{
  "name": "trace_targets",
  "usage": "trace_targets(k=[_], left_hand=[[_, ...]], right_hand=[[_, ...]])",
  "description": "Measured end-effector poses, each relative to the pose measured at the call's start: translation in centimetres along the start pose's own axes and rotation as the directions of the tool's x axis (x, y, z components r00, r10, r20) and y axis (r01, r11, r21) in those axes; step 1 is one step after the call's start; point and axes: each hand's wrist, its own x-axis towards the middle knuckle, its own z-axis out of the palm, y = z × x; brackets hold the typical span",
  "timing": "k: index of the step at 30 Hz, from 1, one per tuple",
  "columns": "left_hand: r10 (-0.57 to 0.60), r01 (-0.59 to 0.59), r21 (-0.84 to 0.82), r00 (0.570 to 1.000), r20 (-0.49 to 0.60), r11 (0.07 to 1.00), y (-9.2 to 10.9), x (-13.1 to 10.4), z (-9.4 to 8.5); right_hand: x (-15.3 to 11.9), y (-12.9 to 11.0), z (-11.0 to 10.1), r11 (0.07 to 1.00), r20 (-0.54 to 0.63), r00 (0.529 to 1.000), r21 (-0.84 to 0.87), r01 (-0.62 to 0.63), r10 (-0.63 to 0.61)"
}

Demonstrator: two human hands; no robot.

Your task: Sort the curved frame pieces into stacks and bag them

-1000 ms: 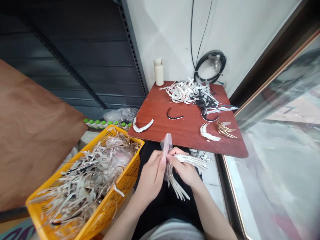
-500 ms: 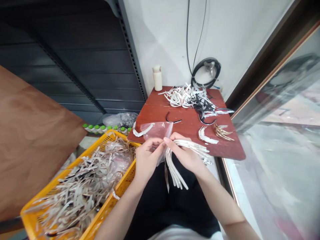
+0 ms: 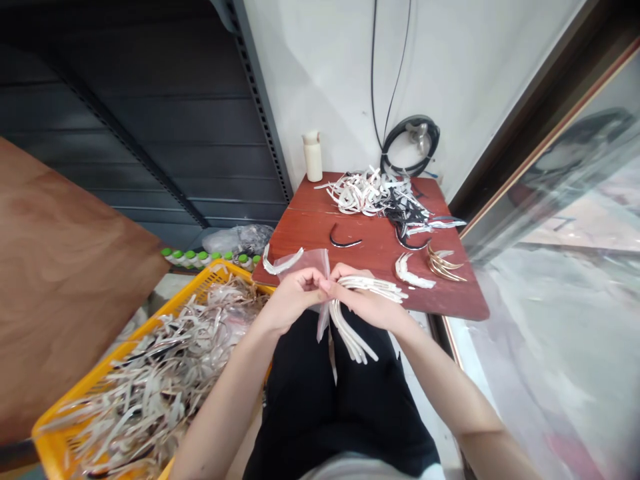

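Both hands meet just over my lap at the near edge of the table. My left hand (image 3: 295,299) pinches a clear plastic bag (image 3: 319,261) by its edge, and part of the bag hangs down between the hands. In my right hand (image 3: 367,305) is a bundle of white curved strips (image 3: 351,339), fanned out on both sides of the palm. The right fingertips touch the left ones at the bag, so the exact grip there is hidden. Close to the left hand, a small white curved bunch (image 3: 273,265) lies on the table.
On the red-brown table (image 3: 300,223) are a heap of white strips (image 3: 357,192), black strips (image 3: 405,212), a white bunch (image 3: 413,275), gold curved pieces (image 3: 443,265) and a cream bottle (image 3: 313,159). A yellow crate (image 3: 55,433) full of strips stands at left, near green-capped bottles (image 3: 190,257).
Both hands have shifted slightly left, and the plastic bag has moved left with them. The strips in my right hand have shifted left too. The camera view has changed a little.
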Motion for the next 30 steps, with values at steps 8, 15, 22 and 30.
trace_targets(k=[8,15,22,30], left_hand=[[-0.042,0.044,-0.009,0.988,0.147,0.999,0.1,0.2,-0.3],[-0.028,0.016,0.073,0.985,0.173,0.997,0.1,-0.3,-0.3],[-0.031,0.014,0.092,0.982,0.189,0.996,0.7,-0.6,-0.4],[0.071,-0.054,-0.086,0.976,0.208,0.995,-0.9,-0.4,-0.1]], right_hand=[[0.9,0.7,-0.1,0.999,0.023,1.000,0.046,0.005,-0.006],[0.1,-0.1,-0.7,0.998,0.126,0.992,0.064,-0.015,0.007],[-0.5,-1.0,-0.8,0.992,0.066,0.996,-0.109,0.061,-0.054],[0.3,0.3,-0.5,0.998,0.117,0.992,0.045,0.036,-0.041]])
